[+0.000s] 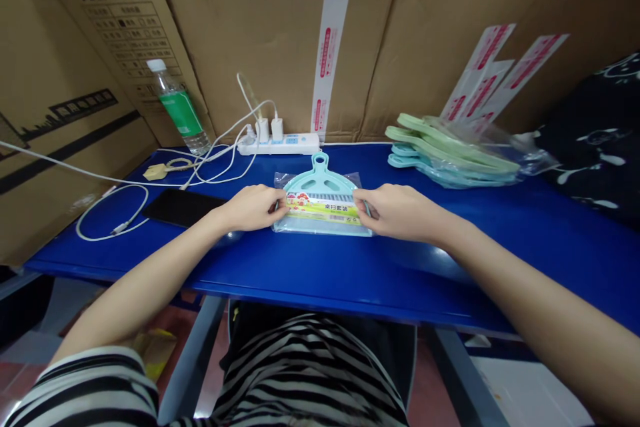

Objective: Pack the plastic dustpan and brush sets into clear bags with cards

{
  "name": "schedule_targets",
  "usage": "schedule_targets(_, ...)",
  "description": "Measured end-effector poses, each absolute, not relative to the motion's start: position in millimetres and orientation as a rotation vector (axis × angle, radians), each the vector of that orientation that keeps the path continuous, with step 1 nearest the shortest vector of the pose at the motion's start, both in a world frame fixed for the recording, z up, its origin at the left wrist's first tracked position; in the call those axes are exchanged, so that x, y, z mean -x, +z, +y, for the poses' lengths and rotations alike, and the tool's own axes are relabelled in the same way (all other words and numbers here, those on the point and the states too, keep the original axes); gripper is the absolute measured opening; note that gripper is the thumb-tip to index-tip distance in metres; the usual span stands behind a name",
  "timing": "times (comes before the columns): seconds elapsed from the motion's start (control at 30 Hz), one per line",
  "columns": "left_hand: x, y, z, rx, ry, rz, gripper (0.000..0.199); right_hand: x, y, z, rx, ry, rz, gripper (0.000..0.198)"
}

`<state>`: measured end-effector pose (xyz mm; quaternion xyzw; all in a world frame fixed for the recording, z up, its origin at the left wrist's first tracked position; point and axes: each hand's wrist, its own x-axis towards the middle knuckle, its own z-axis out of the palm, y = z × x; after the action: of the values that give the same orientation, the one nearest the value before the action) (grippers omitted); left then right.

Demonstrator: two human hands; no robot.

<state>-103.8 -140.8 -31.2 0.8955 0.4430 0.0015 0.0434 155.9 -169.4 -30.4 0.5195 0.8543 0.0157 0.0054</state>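
Observation:
A light-blue dustpan and brush set (320, 181) lies on the blue table in a clear plastic bag, its looped handle pointing away from me. Across its middle runs a printed label (325, 208) with red mushrooms, and grey bristles show just above it. My left hand (257, 207) pinches the left edge of the packaged set, fingers curled. At the opposite edge my right hand (387, 211) grips the set the same way, thumb and fingers closed on the bag. The fingertips under both edges are partly hidden.
Several green and blue dustpan sets (450, 150) in plastic are stacked at the back right. A white power strip (290, 143) with chargers and cables stands against the cardboard (270, 27). On the left are a water bottle (181, 110), a black phone (183, 207) and looped white cables.

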Motion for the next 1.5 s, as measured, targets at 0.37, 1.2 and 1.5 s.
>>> schedule_targets(0.37, 105, -31, -139, -2.587, 0.036, 1.31, 0.014, -157, -37, -164, -1.794, -0.262, 2.651, 0.012)
schedule_targets(1.2, 102, -30, -140, -2.584, 0.026, 1.352, 0.008, -153, -25, -167, -1.807, -0.291, 2.558, 0.019)
schedule_targets(1.5, 99, -22, -148, -2.805, -0.179, 1.456, 0.028, -153, -21, -167, -1.819, -0.304, 2.594, 0.02)
